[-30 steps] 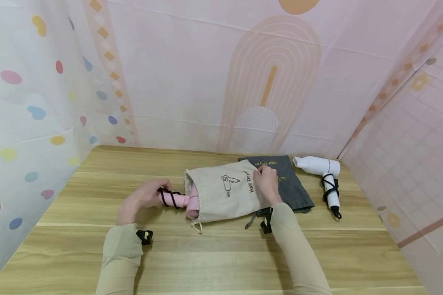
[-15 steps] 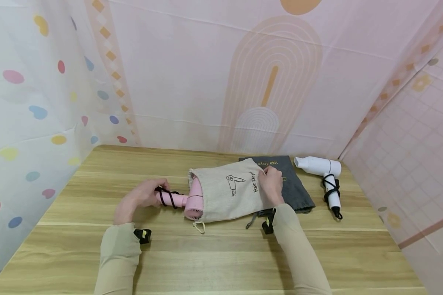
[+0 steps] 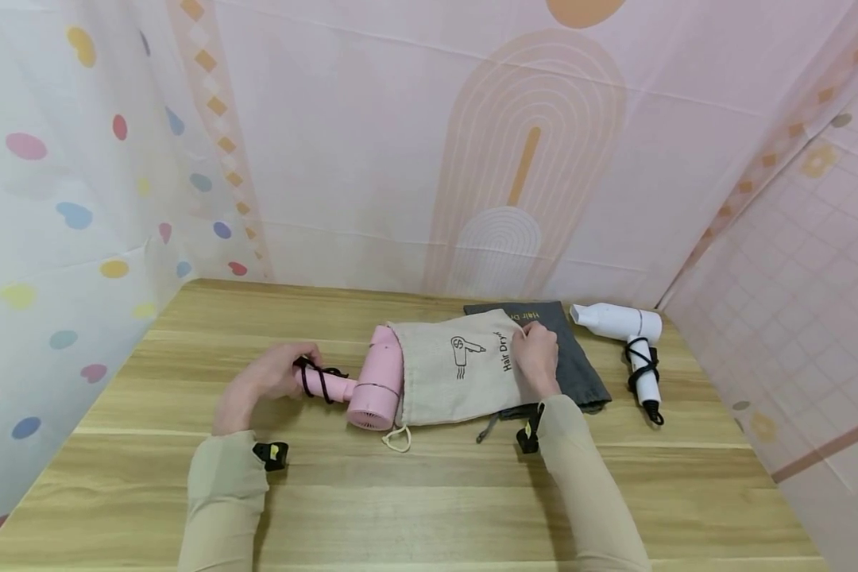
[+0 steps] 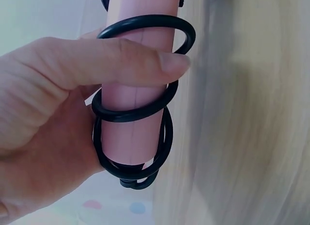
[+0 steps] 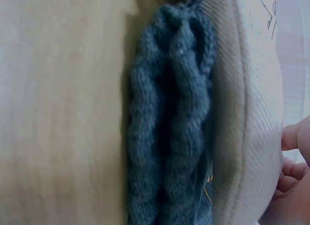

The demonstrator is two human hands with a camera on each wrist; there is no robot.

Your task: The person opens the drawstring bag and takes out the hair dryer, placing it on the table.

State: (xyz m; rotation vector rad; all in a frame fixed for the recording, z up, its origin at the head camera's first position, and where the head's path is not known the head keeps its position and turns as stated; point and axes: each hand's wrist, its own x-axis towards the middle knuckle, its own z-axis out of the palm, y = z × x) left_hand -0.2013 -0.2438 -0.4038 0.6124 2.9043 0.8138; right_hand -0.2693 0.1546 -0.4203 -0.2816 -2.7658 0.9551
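Note:
My left hand (image 3: 275, 375) grips the handle of a pink hair dryer (image 3: 377, 381); a black cord (image 4: 140, 114) is wound round that handle. In the left wrist view the thumb lies across the handle. The dryer's head sits at the mouth of a beige drawstring bag (image 3: 457, 373), with most of the head outside the cloth. A drawstring loop (image 3: 398, 439) hangs from the bag's near corner. My right hand (image 3: 536, 356) pinches the bag's closed end. Under that end lies a dark grey bag (image 3: 575, 369), its gathered mouth seen close in the right wrist view.
A white hair dryer (image 3: 618, 322), its handle wrapped in black cord, lies at the right of the wooden table (image 3: 400, 508). Patterned curtains (image 3: 343, 159) stand along the back and both sides.
The pink hair dryer has slid left out of the beige bag, so its whole head shows now. My left hand moved slightly left with it; my right hand and the bag shifted right.

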